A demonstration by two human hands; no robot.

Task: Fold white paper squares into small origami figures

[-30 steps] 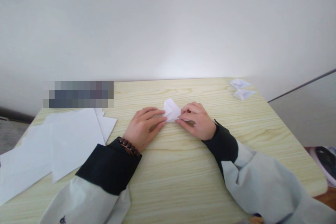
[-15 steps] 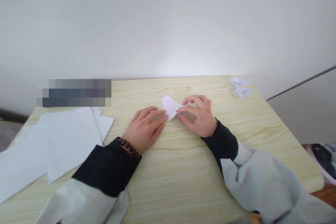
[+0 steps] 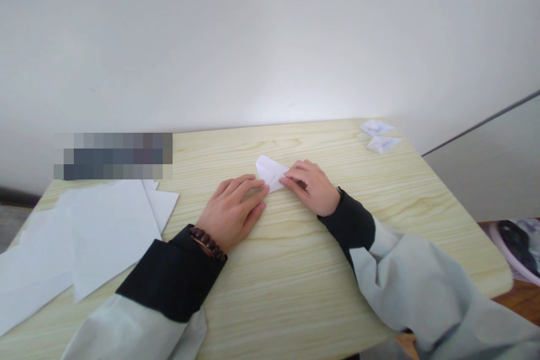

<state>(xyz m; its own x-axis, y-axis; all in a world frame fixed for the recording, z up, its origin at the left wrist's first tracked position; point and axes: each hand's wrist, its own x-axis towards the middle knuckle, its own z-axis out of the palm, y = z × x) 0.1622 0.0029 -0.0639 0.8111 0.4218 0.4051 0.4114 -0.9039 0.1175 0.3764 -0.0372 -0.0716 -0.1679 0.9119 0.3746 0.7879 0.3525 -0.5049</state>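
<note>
A small piece of folded white paper (image 3: pixel 270 171) lies near the middle of the wood-grain table, its creases faintly showing. My left hand (image 3: pixel 236 205), with a dark bead bracelet at the wrist, rests flat beside it; the fingertips press on the paper's near left edge. On the other side, my right hand (image 3: pixel 310 183) pinches the paper's right end between thumb and forefinger. Its remaining fingers are curled, and they hide the tip of that end.
Several loose white sheets (image 3: pixel 113 236) overlap on the table's left side. Behind them lies a blurred-out dark object (image 3: pixel 113 156). Two folded paper pieces, a rear one (image 3: pixel 375 127) and a front one (image 3: pixel 383 144), sit at the back right corner. A wall (image 3: pixel 270 39) borders the table's far edge.
My right hand's spread fingers have closed into a pinch on the paper's right end, which looks folded flatter. My left hand has stayed in place. The whole view has shifted slightly.
</note>
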